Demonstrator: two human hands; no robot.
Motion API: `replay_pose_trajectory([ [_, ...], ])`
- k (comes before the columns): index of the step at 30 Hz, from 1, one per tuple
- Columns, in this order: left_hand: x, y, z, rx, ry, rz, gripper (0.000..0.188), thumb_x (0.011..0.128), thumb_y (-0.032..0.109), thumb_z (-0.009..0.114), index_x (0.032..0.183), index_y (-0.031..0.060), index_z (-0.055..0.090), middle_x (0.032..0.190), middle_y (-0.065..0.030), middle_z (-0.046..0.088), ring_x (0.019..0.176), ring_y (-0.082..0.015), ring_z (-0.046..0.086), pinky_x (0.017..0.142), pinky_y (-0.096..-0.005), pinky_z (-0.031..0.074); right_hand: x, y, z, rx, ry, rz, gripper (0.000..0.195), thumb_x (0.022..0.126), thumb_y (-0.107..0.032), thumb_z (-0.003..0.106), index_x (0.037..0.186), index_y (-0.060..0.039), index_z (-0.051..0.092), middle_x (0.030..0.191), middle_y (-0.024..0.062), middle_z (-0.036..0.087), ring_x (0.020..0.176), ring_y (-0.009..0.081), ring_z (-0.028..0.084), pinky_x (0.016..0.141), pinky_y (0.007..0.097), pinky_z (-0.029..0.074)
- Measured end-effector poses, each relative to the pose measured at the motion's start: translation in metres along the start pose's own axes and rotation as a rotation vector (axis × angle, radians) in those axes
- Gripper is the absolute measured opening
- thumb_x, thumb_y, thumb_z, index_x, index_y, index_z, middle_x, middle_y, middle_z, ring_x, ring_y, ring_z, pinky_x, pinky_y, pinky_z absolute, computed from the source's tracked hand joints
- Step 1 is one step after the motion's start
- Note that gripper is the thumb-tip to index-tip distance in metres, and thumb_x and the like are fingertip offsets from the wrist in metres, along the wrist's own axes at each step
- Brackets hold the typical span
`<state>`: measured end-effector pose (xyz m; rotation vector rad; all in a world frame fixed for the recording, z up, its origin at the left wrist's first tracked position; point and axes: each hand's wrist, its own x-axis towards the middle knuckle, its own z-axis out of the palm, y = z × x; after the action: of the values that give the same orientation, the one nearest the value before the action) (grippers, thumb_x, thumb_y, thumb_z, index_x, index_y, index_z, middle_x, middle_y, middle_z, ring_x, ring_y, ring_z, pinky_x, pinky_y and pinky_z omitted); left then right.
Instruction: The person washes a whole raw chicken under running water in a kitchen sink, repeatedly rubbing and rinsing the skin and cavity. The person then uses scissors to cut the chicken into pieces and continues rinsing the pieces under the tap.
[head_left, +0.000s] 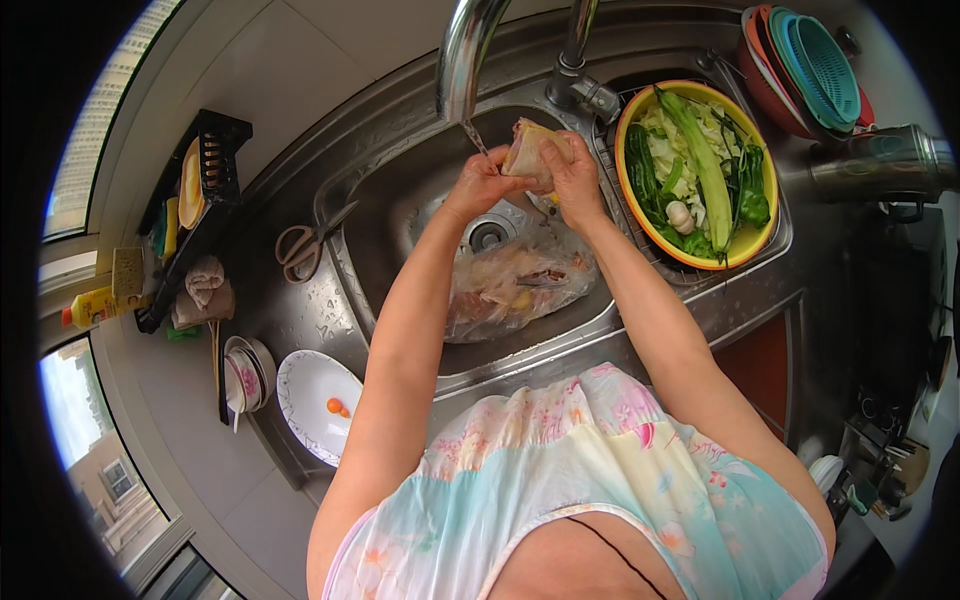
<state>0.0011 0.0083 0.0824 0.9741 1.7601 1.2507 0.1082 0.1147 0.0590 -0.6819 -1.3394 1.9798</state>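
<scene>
Under the running faucet, a piece of raw poultry with pale bumpy skin is held between both hands. My left hand grips its lower left side, where the thin stream of water falls. On its right side, my right hand has the thumb pressed on the skin. Below them, a clear plastic bag with raw meat pieces lies in the stainless steel sink, beside the drain. Kitchen scissors rest on the sink's left ledge, blades towards the basin.
A yellow basin of vegetables and garlic stands on a wire rack at right. Stacked colanders are behind it. At left, a white plate holds small orange balls, next to stacked bowls and a black wall rack.
</scene>
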Motion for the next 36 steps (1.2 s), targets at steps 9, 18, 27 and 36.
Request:
replay_pose_trajectory([
  [9,-0.064,-0.031,-0.017,0.154,0.345,0.151,0.026,0.068,0.002,0.069,0.093,0.0035,0.060,0.088,-0.0046,0.061,0.081,-0.0143,0.058,0.071,-0.0271,0.046,-0.021,0.009,0.058,0.116,-0.154,0.235,0.024,0.083,-0.027,0.066,0.076,-0.0080,0.054,0.073,-0.0037,0.054,0.069,0.0040,0.048,0.063,0.0203,0.041],
  [18,-0.031,-0.011,0.000,0.529,0.198,0.659,0.027,0.061,-0.002,0.066,0.080,0.0056,0.049,0.075,-0.0110,0.053,0.074,-0.0348,0.052,0.061,-0.0404,0.043,-0.017,0.010,0.015,0.153,0.071,0.109,0.022,0.086,-0.024,0.057,0.071,-0.0081,0.052,0.071,-0.0047,0.048,0.067,0.0052,0.044,0.059,0.0218,0.038],
  [27,-0.015,0.005,-0.009,0.222,0.149,0.056,0.037,0.066,0.025,0.078,0.090,0.0013,0.062,0.076,-0.0066,0.063,0.071,-0.0120,0.058,0.066,-0.0274,0.047,-0.004,0.012,0.022,0.214,0.099,0.150,0.030,0.088,-0.032,0.059,0.088,-0.0030,0.052,0.083,0.0029,0.057,0.076,0.0090,0.052,0.069,0.0233,0.043],
  [36,-0.056,-0.019,-0.017,0.337,0.462,0.188,0.050,0.072,0.027,0.074,0.108,0.0020,0.051,0.101,-0.0123,0.055,0.092,-0.0212,0.055,0.078,-0.0316,0.044,-0.001,0.032,0.059,0.468,0.012,0.508,0.031,0.078,-0.026,0.069,0.092,-0.0019,0.056,0.088,0.0074,0.060,0.077,0.0179,0.059,0.067,0.0332,0.050],
])
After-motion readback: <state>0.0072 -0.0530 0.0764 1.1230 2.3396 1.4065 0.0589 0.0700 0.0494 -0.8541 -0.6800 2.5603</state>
